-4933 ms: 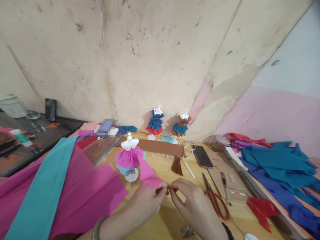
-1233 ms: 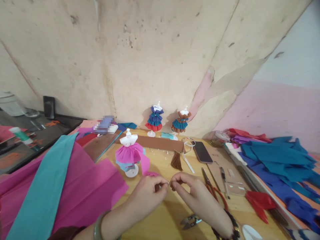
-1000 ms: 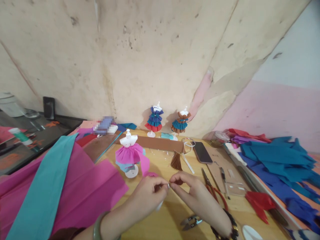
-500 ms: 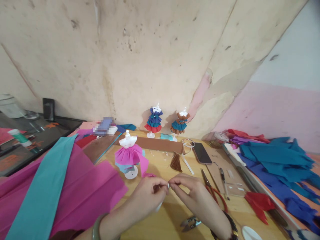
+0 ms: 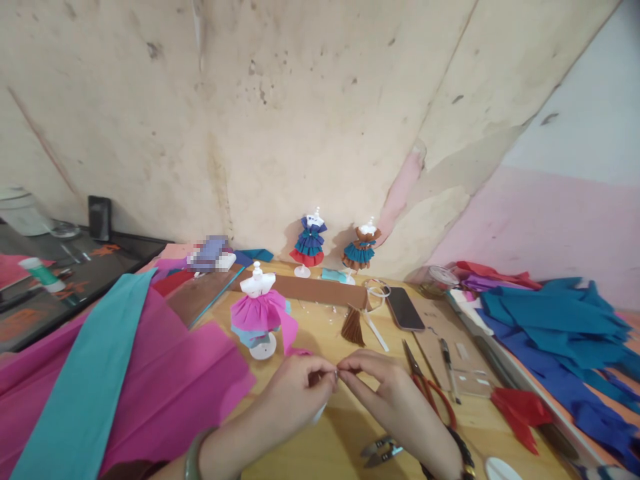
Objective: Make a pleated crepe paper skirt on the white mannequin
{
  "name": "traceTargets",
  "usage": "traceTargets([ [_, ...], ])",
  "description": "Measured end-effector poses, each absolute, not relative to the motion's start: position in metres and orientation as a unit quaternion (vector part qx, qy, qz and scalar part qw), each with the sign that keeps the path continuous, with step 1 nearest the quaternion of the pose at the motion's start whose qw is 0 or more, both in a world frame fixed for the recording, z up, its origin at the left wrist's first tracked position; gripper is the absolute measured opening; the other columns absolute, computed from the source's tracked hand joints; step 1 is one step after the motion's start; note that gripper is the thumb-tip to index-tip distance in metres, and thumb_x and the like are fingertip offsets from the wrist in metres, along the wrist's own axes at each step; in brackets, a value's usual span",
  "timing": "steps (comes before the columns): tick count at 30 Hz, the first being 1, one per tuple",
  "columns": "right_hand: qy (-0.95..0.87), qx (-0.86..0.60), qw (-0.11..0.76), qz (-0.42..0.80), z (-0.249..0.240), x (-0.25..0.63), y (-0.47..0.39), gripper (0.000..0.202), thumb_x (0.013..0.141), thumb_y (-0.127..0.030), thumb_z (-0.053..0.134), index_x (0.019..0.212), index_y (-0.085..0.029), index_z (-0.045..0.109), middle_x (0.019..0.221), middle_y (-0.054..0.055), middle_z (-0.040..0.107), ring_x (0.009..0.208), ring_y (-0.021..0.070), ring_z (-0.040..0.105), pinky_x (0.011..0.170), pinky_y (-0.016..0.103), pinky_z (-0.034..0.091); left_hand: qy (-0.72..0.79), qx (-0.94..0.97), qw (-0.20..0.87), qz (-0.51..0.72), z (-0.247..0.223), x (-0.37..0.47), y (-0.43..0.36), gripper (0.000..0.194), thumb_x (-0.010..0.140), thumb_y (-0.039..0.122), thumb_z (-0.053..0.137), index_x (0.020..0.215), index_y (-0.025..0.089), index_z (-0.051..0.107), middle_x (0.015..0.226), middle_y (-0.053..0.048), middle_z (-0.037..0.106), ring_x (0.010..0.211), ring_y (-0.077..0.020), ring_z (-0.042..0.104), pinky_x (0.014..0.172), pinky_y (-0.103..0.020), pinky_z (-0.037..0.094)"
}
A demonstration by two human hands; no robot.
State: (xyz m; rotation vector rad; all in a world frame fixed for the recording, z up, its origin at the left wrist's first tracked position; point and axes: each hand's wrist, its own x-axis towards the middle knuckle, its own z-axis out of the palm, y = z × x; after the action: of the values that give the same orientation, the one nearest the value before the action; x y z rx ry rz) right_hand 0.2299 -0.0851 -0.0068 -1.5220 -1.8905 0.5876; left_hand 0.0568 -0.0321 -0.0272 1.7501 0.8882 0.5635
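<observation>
My left hand (image 5: 305,387) and my right hand (image 5: 383,383) meet fingertip to fingertip over the table, both closed in a pinch. Whatever lies between the fingertips is too small to make out. A bit of white material (image 5: 319,413) peeks out under my left palm. Just beyond the left hand stands a small white dress form (image 5: 257,285) wearing a pink ruffled skirt (image 5: 259,311) over light blue ruffles. From that skirt a loose pink strip (image 5: 289,331) trails down to behind my left hand. Snips (image 5: 381,451) lie beneath my right wrist, and orange-handled scissors (image 5: 434,393) rest beside it.
Two dressed forms (image 5: 307,240) (image 5: 361,250) stand by the wall. A brown strip (image 5: 310,289), brown tassel (image 5: 353,327), phone (image 5: 405,308) and pen (image 5: 450,370) lie on the table. Pink sheets (image 5: 185,373) with a turquoise strip (image 5: 95,360) fill the left; teal cloth (image 5: 555,323) is piled right.
Both hands stay pinched together in almost the same place. The whole view has shifted very slightly; nothing else has visibly moved.
</observation>
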Motion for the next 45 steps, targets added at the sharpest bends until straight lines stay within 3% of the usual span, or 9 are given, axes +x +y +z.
traceTargets([
  [14,-0.724,-0.57,0.32,0.221,-0.0083,0.2311,-0.0842,0.018,0.091,-0.016,0.056,0.081,-0.019,0.07,0.08,0.003,0.073,0.076,0.018,0.067,0.073,0.027,0.049,0.363,0.728,0.529,0.243,-0.0301,0.0566,-0.0305,0.022,0.08,0.021,0.046,0.072,0.014,0.066,0.056,0.003,0.05,0.053,-0.0112,0.045,0.05,-0.022,0.03],
  [45,-0.729,-0.574,0.311,0.204,-0.0103,0.2285,-0.0831,0.017,0.09,-0.013,0.058,0.081,-0.018,0.071,0.079,0.003,0.073,0.075,0.0177,0.067,0.071,0.026,0.049,0.377,0.72,0.533,0.235,-0.0281,0.0593,-0.0306,0.022,0.077,0.026,0.046,0.068,0.014,0.064,0.057,0.003,0.048,0.055,-0.0119,0.042,0.052,-0.024,0.029],
])
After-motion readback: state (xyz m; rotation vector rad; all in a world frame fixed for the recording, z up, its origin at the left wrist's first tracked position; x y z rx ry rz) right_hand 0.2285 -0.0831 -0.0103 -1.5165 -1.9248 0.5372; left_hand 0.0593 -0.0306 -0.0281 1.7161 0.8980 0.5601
